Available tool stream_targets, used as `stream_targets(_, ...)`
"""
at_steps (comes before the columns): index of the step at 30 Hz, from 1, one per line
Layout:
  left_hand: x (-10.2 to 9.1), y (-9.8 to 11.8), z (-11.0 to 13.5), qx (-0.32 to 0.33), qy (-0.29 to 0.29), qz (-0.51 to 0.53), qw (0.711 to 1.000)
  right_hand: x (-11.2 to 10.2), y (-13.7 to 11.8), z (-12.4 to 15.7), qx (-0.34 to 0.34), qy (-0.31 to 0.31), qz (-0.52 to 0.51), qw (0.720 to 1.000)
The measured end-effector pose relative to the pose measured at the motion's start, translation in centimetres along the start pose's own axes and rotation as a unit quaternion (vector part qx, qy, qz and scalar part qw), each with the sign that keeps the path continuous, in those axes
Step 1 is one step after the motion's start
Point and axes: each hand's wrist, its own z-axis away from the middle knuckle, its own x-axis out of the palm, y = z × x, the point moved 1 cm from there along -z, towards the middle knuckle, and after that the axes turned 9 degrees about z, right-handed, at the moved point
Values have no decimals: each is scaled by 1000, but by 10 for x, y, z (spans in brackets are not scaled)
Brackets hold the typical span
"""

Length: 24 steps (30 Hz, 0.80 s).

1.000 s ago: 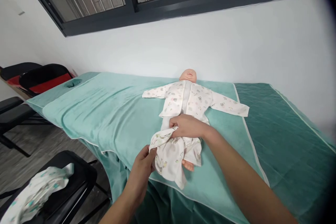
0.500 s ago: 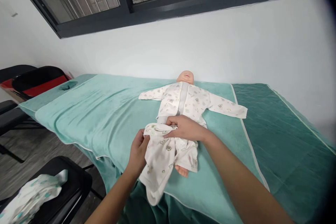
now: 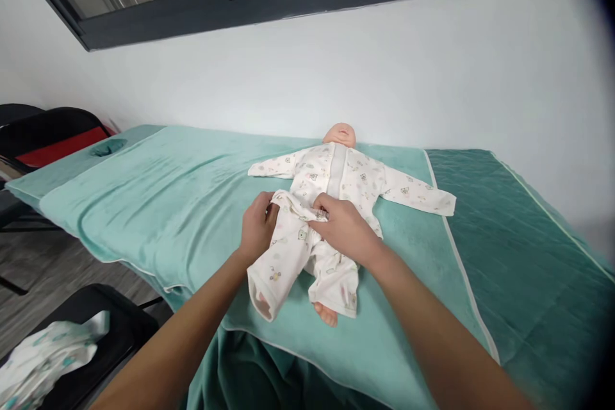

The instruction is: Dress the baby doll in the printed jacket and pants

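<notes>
A baby doll (image 3: 341, 134) lies on its back on a light green towel (image 3: 158, 198), dressed in a white printed top (image 3: 355, 180) with sleeves spread out. White printed trousers (image 3: 288, 256) cover its legs; one bare foot (image 3: 325, 314) sticks out at the right leg. My left hand (image 3: 257, 229) is closed on the waistband at the doll's left hip. At the middle of the waistband, my right hand (image 3: 343, 229) pinches the fabric over the belly.
The towel covers a massage bed with a darker green sheet (image 3: 528, 269) on the right, against a white wall under a window. A black chair (image 3: 96, 346) at lower left holds a printed cloth (image 3: 43, 359). More black and red chairs (image 3: 52, 134) stand at far left.
Both hands have drawn the trouser waistband up from the doll's thighs to its waist. The left trouser leg, hanging bunched before, now lies stretched along the leg.
</notes>
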Motion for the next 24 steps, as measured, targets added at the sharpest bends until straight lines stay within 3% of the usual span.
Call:
stream_targets(4,9,-7,4,22,-1,-44,999,7,2,0,38,107,22,993)
stream_targets(8,13,-9,13,10,-2,-24,1000,10,5,-1,48,128,38,990)
stream_targets(12,8,-7,24,-49,40,52,997,1,6,-3,21,41,-30,998)
stream_targets(16,-5,-5,54,-103,97,97,985,-11,2,1,-20,-88,-36,995)
stream_targets(19,-12,0,84,-176,19,149,973,-12,-2,5,-53,-151,6,987)
stream_targets(21,-13,5,100,-204,-32,199,958,-10,-5,7,-60,-157,33,985)
stream_targets(24,-9,8,109,-214,-46,257,941,-6,-7,8,-50,-143,50,987)
